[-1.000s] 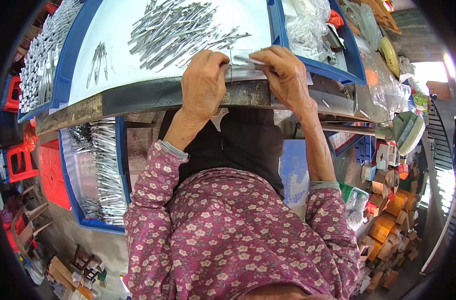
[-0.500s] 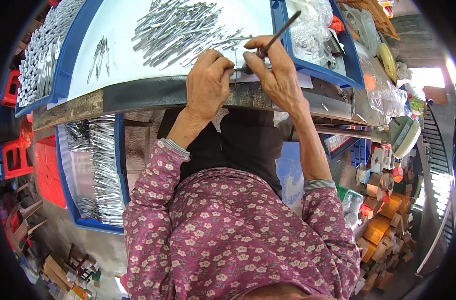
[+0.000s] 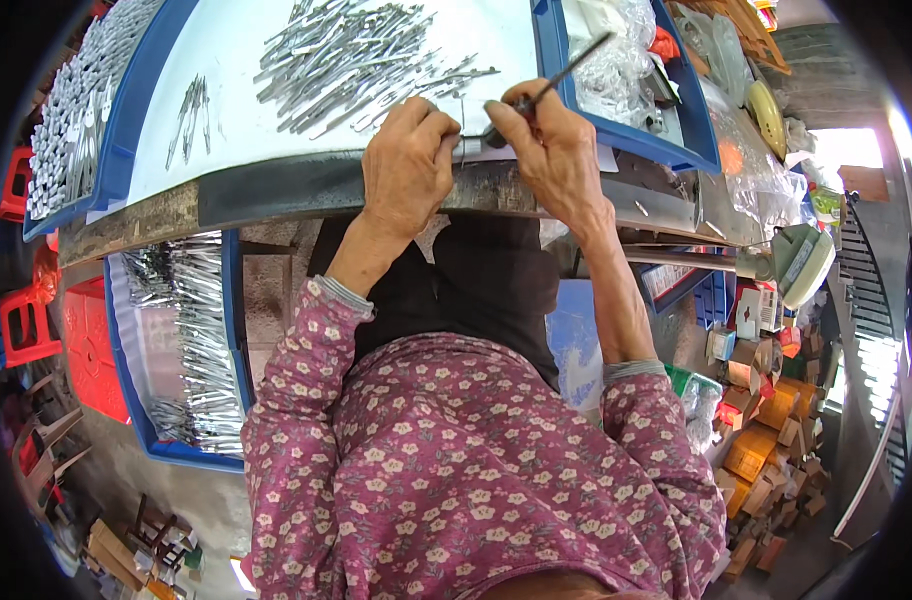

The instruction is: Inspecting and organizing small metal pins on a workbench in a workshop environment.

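Note:
At the table's front edge, my left hand (image 3: 408, 170) is closed in a pinch beside a small metal fixture (image 3: 468, 148). What its fingertips hold is too small to make out. Across the fixture, my right hand (image 3: 558, 160) has thumb and fingers closed round a thin dark rod (image 3: 581, 62), which slants up to the far right. The rod's lower end meets a dark piece by the fixture. Just beyond my left hand lies a heap of slim silver metal pieces (image 3: 351, 65) on the white surface (image 3: 226, 45). A smaller bunch of them (image 3: 189, 118) lies to the left.
Blue trays flank the work surface: one tightly packed with metal pieces (image 3: 76, 120) at left, one with clear plastic bags (image 3: 616, 65) at right. Another blue tray (image 3: 238, 340) of metal pieces stands below. A lamp-like grey-green head (image 3: 804, 265) juts out at right, above boxes.
The rod has tilted lower toward the right, and my right fingers have closed further round it. My left hand stays by the fixture. The whole view has shifted slightly.

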